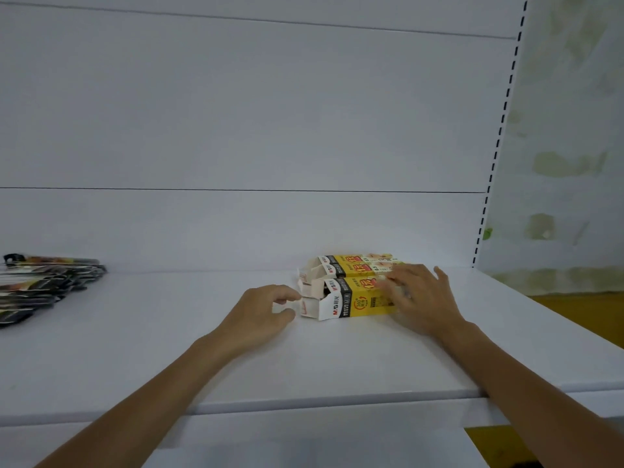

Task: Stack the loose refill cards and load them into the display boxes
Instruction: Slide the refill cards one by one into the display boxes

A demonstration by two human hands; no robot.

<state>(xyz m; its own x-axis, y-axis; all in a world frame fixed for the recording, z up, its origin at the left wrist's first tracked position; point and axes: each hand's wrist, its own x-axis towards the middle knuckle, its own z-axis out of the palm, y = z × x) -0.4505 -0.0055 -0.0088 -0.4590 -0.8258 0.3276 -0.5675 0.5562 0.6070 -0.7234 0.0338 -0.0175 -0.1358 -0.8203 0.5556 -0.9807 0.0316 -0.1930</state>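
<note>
Sideways, display boxes lie lengthwise left-right, open ends leftward; right hand flat atop, left hand loosely curled beside.

A white shelf runs across in front of me. Right of centre, near its back edge, yellow-and-white display boxes lie flat on their sides, pressed together, their open flaps pointing left. Well apart, at the far left, a loose slanting heap of dark refill cards sprawls on the same surface.
</note>
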